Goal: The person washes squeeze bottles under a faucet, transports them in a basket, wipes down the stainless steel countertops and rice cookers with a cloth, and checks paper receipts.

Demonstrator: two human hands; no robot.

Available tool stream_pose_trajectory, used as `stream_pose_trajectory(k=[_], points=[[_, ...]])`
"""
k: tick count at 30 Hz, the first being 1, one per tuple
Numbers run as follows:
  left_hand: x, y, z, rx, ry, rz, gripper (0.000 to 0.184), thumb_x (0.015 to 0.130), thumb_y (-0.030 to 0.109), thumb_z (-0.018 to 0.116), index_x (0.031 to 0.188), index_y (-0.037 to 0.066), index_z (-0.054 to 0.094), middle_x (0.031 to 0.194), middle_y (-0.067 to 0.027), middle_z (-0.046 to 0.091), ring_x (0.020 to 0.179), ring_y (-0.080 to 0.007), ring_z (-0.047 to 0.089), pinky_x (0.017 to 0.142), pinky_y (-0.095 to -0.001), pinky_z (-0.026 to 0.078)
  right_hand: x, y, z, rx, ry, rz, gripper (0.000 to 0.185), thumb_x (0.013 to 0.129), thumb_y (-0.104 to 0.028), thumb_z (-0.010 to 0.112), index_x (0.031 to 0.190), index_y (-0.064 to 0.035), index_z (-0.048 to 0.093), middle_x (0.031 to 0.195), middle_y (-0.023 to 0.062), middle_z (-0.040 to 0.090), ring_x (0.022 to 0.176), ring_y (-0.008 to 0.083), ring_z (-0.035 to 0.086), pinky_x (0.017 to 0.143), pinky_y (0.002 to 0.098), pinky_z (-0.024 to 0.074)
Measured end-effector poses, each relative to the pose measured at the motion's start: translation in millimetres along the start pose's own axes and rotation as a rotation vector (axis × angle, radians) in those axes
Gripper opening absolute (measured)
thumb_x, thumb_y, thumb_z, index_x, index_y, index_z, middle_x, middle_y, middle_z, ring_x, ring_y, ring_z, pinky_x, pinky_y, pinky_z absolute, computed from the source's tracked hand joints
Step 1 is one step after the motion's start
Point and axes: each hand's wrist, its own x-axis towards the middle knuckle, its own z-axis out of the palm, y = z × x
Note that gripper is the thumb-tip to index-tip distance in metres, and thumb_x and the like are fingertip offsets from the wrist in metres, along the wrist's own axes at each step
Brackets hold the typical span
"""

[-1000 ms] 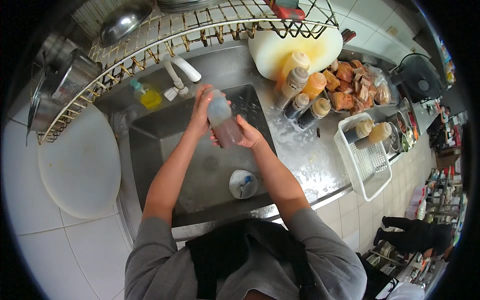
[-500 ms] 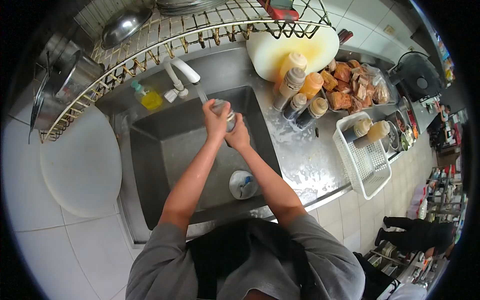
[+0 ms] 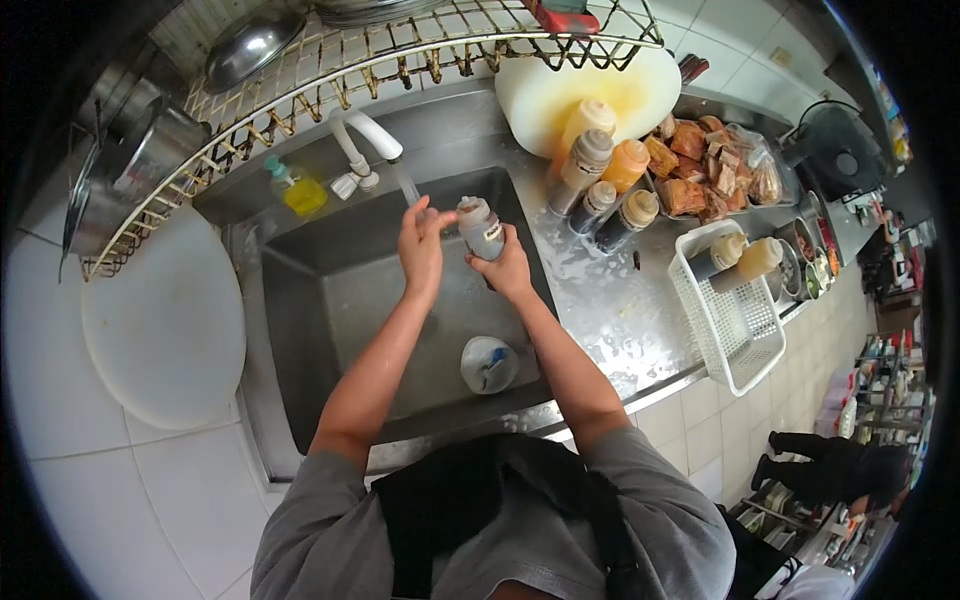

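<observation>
My right hand point(image 3: 507, 268) is wrapped round a squeeze bottle point(image 3: 482, 232) with a pale cap, a clear-grey body and a small label. It holds the bottle tilted over the sink point(image 3: 345, 300). Close to the bottle's cap, my left hand point(image 3: 421, 245) has its fingers apart, under the stream from the white faucet point(image 3: 372, 135). Whether a left fingertip touches the cap is hard to make out. On the sink floor lies a small white bowl point(image 3: 478, 376) with something blue in it.
Several sauce bottles point(image 3: 590, 160) stand on the wet steel counter right of the sink. Beyond are a tray of browned meat pieces point(image 3: 690, 165) and a white basket point(image 3: 740, 350) with two bottles. A wire rack point(image 3: 400, 62) overhangs the faucet; yellow soap point(image 3: 303, 195) stands left of it.
My hands have parted. The left has let go of the bottle and opened toward the faucet stream; the right has moved slightly right with the bottle, now more upright and visible.
</observation>
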Motion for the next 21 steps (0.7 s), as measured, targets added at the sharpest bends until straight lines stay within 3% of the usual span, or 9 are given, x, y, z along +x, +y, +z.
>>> stream_pose_trajectory(k=[2, 5, 6, 9, 10, 13, 16, 21], points=[[9, 0, 6, 0.388, 0.049, 0.324, 0.055, 0.096, 0.041, 0.056, 0.135, 0.002, 0.048, 0.128, -0.0169, 0.058, 0.115, -0.0268, 0.057, 0.102, -0.0362, 0.04, -2, 0, 2, 0.005, -0.055, -0.051, 0.077, 0.062, -0.028, 0.087, 0.122, -0.0044, 0.047, 0.113, 0.0207, 0.062, 0.107, 0.0369, 0.061, 0.089, 0.043, 0.0493], [16, 17, 0, 0.601, -0.362, 0.194, 0.046, 0.095, 0.037, 0.058, 0.125, 0.002, 0.056, 0.117, -0.0155, 0.063, 0.103, -0.0293, 0.063, 0.092, -0.0391, 0.047, -8, -4, 3, -0.069, -0.085, -0.085, 0.076, 0.061, -0.028, 0.087, 0.121, -0.0049, 0.048, 0.114, 0.0196, 0.062, 0.108, 0.0363, 0.061, 0.089, 0.043, 0.0494], [28, 8, -7, 0.833, -0.345, 0.353, 0.047, 0.096, 0.042, 0.052, 0.118, 0.002, 0.059, 0.106, -0.017, 0.065, 0.093, -0.0295, 0.065, 0.081, -0.0414, 0.05, -13, -6, 3, -0.105, -0.085, -0.086, 0.075, 0.061, -0.028, 0.087, 0.121, -0.0051, 0.048, 0.114, 0.0191, 0.062, 0.108, 0.0362, 0.061, 0.089, 0.043, 0.0494], [67, -1, -25, 0.478, -0.022, -0.131, 0.051, 0.097, 0.05, 0.044, 0.112, 0.004, 0.06, 0.099, -0.0159, 0.066, 0.077, -0.0226, 0.064, 0.067, -0.0352, 0.05, -23, 3, 7, -0.231, -0.021, -0.105, 0.078, 0.063, -0.028, 0.087, 0.125, -0.0049, 0.045, 0.111, 0.0196, 0.062, 0.103, 0.0359, 0.063, 0.087, 0.0418, 0.0498], [78, -4, -31, 0.134, -0.035, -0.358, 0.052, 0.098, 0.052, 0.036, 0.106, 0.006, 0.061, 0.094, -0.0152, 0.066, 0.06, -0.0147, 0.053, 0.053, -0.0269, 0.042, -27, 7, 8, -0.186, -0.026, -0.081, 0.078, 0.063, -0.028, 0.087, 0.125, -0.0048, 0.045, 0.111, 0.0196, 0.063, 0.103, 0.0359, 0.063, 0.087, 0.0417, 0.0499], [89, -25, -40, -0.596, -0.088, -0.643, 0.045, 0.098, 0.045, 0.037, 0.103, 0.008, 0.061, 0.097, -0.0155, 0.065, 0.057, -0.0105, 0.043, 0.048, -0.0232, 0.035, -33, 13, 7, -0.082, -0.053, -0.014, 0.078, 0.063, -0.029, 0.087, 0.124, -0.0041, 0.045, 0.111, 0.0196, 0.064, 0.104, 0.0354, 0.063, 0.087, 0.0413, 0.0502], [82, -51, -39, -0.768, -0.08, -0.693, 0.04, 0.097, 0.041, 0.039, 0.106, 0.008, 0.06, 0.095, -0.0157, 0.064, 0.057, -0.0114, 0.042, 0.048, -0.0232, 0.035, -39, 12, 2, -0.027, -0.064, 0.049, 0.078, 0.063, -0.03, 0.087, 0.123, -0.0038, 0.045, 0.113, 0.0196, 0.064, 0.105, 0.0346, 0.063, 0.088, 0.0414, 0.0501], [70, -63, -17, -0.762, -0.114, -0.615, 0.03, 0.098, 0.029, 0.042, 0.109, 0.007, 0.059, 0.092, -0.0133, 0.06, 0.059, -0.0133, 0.046, 0.05, -0.0229, 0.037, -41, 8, -10, 0.045, -0.04, 0.067, 0.08, 0.063, -0.031, 0.088, 0.124, -0.003, 0.045, 0.115, 0.0206, 0.063, 0.106, 0.0355, 0.063, 0.088, 0.0424, 0.05]])
